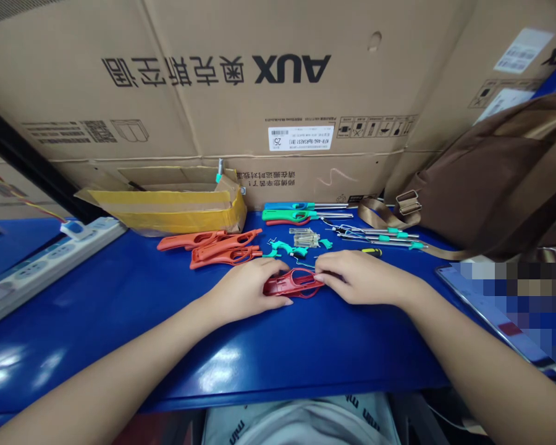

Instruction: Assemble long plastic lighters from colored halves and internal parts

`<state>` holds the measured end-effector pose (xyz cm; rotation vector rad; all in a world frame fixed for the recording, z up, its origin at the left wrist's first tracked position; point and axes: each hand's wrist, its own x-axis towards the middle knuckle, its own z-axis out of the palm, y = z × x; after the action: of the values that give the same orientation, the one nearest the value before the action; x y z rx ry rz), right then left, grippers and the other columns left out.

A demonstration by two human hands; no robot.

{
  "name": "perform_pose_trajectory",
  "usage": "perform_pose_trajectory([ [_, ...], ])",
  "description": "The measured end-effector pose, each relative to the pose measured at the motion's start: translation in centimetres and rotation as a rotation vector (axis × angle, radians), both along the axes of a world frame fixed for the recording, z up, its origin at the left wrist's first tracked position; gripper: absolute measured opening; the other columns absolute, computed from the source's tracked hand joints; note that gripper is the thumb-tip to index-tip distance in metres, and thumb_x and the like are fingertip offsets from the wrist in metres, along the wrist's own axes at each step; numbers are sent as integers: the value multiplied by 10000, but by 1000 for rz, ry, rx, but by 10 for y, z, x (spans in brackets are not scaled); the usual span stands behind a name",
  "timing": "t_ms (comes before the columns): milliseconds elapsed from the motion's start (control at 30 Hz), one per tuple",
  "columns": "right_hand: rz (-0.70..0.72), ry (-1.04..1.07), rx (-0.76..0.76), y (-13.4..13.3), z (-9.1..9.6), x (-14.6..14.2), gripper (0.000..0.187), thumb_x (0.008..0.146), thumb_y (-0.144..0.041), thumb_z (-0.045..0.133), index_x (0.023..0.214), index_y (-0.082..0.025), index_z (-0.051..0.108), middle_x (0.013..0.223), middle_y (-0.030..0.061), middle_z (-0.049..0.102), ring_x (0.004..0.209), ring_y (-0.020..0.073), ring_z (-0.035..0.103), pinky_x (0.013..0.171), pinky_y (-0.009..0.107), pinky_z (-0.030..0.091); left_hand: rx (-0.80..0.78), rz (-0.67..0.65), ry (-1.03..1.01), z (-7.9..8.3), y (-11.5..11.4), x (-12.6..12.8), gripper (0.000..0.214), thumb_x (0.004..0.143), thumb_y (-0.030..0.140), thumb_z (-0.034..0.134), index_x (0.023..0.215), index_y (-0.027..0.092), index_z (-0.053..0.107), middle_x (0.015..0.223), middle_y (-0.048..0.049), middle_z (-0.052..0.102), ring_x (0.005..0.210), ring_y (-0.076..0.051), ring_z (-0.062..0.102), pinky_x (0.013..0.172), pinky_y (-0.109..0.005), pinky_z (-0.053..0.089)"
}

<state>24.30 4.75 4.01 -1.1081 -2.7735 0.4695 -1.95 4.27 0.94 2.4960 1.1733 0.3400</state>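
Observation:
My left hand [245,287] is closed around the left end of a red lighter casing [290,283], whose hollow inner side faces up. At the casing's right end, my right hand [359,276] pinches with thumb and fingers; whether a small part is between them is hidden. Just beyond lie turquoise small plastic parts [282,247] and a cluster of clear small pieces [304,238]. Orange lighter casings [225,248] are piled beyond my left hand. Metal lighter tubes with turquoise ends [384,235] and a yellow-and-black screwdriver [371,251] lie past my right hand.
Blue and green long lighters [287,214] lie at the back of the blue table [278,352]. A yellow-taped cardboard box [167,210] stands back left, near a white power strip [41,262]. A brown bag [491,179] and a phone [495,315] are on the right. Large cardboard [204,117] stands behind.

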Motion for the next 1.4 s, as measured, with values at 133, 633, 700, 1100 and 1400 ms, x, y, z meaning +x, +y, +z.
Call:
perform_pose_trajectory([
  [133, -57, 2, 37, 3, 4, 5, 221, 1011, -245, 472, 828, -189, 585, 877, 46, 679, 782, 177, 594, 690, 277, 376, 98, 54, 32, 1, 4, -4, 454, 868, 394, 750, 1253, 191, 622, 1219, -103, 690, 1137, -300, 649, 973, -425, 527],
  [633, -161, -21, 51, 13, 18, 29, 212, 927, -254, 502, 729, -200, 554, 688, 16, 610, 637, 164, 502, 610, 285, 310, 162, 77, 95, 4, 12, -16, 371, 856, 260, 632, 1220, 193, 607, 1214, -104, 679, 1153, -304, 646, 966, -430, 543],
  [700, -139, -6, 22, 14, 18, 31, 225, 914, -261, 511, 697, -202, 524, 652, 0, 572, 613, 153, 479, 603, 281, 310, 159, 69, 75, 3, 14, -17, 376, 862, 250, 629, 1232, 187, 601, 1219, -108, 678, 1160, -300, 644, 981, -430, 538],
  [1100, -36, 18, -235, 7, 20, 29, 242, 923, -314, 530, 725, -184, 579, 695, 2, 579, 624, 139, 469, 583, 256, 355, 150, 66, 44, -1, 18, -22, 403, 884, 244, 655, 1280, 194, 590, 1235, -107, 672, 1160, -288, 649, 996, -427, 538],
  [1400, 40, -94, -338, 4, 12, 22, 216, 936, -263, 537, 759, -184, 631, 688, -17, 595, 613, 122, 490, 580, 244, 354, 215, 3, 130, 9, 14, -20, 376, 890, 176, 595, 1266, 196, 606, 1240, -107, 658, 1206, -297, 605, 1023, -432, 516],
])
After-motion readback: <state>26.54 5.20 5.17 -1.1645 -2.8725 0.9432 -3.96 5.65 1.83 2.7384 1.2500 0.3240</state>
